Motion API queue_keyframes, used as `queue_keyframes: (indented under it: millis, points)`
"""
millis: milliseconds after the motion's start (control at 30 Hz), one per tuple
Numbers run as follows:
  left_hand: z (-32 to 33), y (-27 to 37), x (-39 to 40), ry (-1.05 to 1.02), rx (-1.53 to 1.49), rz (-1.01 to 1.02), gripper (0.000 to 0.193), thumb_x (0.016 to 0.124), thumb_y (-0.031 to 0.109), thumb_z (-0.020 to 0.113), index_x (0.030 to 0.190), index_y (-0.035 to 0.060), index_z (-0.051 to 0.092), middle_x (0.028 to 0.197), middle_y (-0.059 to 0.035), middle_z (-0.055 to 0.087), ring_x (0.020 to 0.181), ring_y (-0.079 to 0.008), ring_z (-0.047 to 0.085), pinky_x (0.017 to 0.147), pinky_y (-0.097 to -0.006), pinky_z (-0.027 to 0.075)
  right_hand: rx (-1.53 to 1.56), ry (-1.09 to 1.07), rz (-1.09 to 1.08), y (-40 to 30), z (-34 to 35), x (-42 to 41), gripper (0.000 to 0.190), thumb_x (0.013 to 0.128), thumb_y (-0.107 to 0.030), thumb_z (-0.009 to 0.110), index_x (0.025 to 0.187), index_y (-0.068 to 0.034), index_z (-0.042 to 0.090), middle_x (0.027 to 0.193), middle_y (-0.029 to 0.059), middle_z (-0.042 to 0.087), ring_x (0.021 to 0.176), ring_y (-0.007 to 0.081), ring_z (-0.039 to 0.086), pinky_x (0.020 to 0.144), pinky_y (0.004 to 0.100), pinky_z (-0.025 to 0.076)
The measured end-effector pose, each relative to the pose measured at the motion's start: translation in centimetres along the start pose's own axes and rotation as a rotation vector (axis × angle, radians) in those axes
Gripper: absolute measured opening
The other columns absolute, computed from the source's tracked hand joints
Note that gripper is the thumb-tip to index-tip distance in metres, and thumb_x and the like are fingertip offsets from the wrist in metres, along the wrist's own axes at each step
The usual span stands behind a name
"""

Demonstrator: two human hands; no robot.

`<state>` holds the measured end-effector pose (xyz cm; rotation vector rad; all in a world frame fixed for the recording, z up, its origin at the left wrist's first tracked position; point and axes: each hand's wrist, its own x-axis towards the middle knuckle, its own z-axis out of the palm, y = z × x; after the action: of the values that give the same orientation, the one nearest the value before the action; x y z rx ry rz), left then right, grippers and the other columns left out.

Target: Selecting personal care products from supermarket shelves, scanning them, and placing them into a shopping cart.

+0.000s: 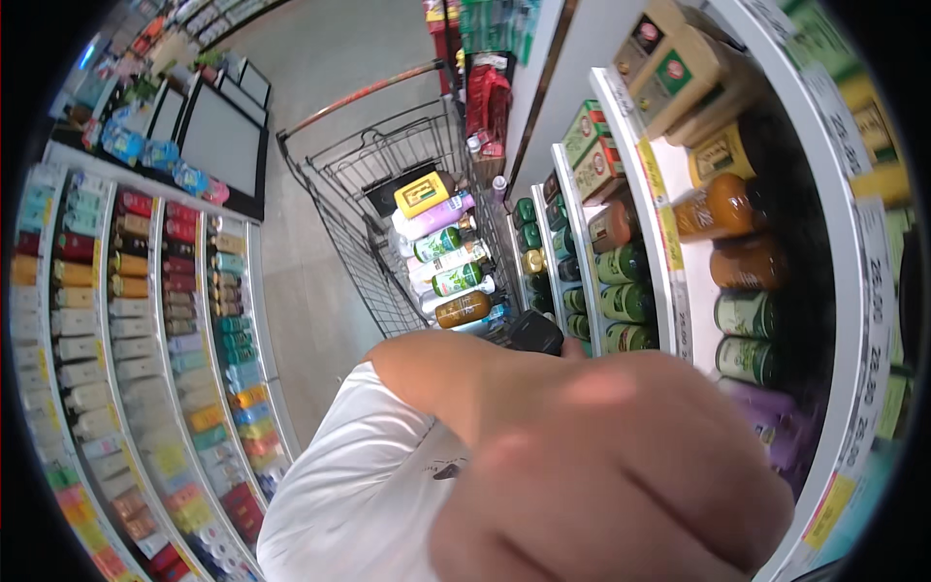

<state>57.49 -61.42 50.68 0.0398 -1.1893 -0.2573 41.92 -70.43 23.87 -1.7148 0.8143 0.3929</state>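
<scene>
My left hand [618, 465] is raised very close to the camera, blurred, its fingers curled. The bent forearm comes out of a white sleeve [334, 436], and whatever the palm may hold is hidden. Behind the knuckles shows a small piece of skin, apparently my right hand [573, 348], beside a black object [535, 332]; the rest of it is covered. Beyond the arm stands a wire shopping cart [349, 240]. Bottles lie stacked in it: a yellow bottle [422, 194], a purple bottle [436, 218], green-labelled bottles [457, 279] and an amber bottle [463, 309].
White shelving [680, 320] on the right holds amber bottles [716, 207], green bottles [745, 360] and boxed goods [598, 171]. Across the tiled aisle floor [298, 291], a shelf unit [156, 305] carries rows of bottles and tubes. Red packages [486, 102] hang past the cart.
</scene>
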Motion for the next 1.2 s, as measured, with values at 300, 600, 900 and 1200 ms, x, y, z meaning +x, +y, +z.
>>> queue_keyframes:
  millis: [300,600,900,1200]
  points:
    - [-3.9,2.3,1.2,-0.003,0.169,-0.240,0.030,0.093,0.030,0.059,0.094,0.0019,0.069,0.087,-0.0086,0.069,0.067,-0.0194,0.063,0.061,-0.0294,0.052,0.131,0.074,-0.139,1.8,-0.4,1.4,0.034,0.080,-0.032,0.085,0.098,-0.004,0.074,0.067,0.0020,0.067,0.057,0.0089,0.058,0.054,0.0306,0.047]
    - [-8.4,3.0,4.9,0.123,0.363,-0.383,0.016,0.090,0.011,0.060,0.099,0.0009,0.068,0.090,-0.0079,0.070,0.067,-0.0142,0.061,0.061,-0.0264,0.050,0.096,0.131,-0.146,0.5,-0.4,2.7,0.036,0.079,-0.033,0.085,0.098,-0.005,0.075,0.067,0.0015,0.066,0.057,0.0086,0.056,0.055,0.0308,0.047]
    - [-16.8,-19.2,5.5,-0.209,1.408,-0.255,0.063,0.078,0.034,0.080,0.137,0.0248,0.058,0.117,-0.0180,0.049,0.108,-0.0358,0.050,0.090,-0.0443,0.044,-0.006,0.285,-0.123,-0.2,2.2,2.0,0.045,0.077,-0.032,0.087,0.108,-0.004,0.072,0.077,0.0053,0.070,0.063,0.0133,0.064,0.061,0.0321,0.054]
    - [-19.8,-23.2,1.8,-0.187,1.231,-0.250,0.091,0.076,0.029,0.085,0.152,0.0297,0.035,0.137,-0.0263,0.037,0.120,-0.0441,0.049,0.100,-0.0487,0.043,0.183,0.351,0.087,-1.6,3.8,-0.1,0.047,0.080,-0.036,0.084,0.113,-0.005,0.072,0.087,0.0073,0.073,0.068,0.0137,0.067,0.064,0.0323,0.056]
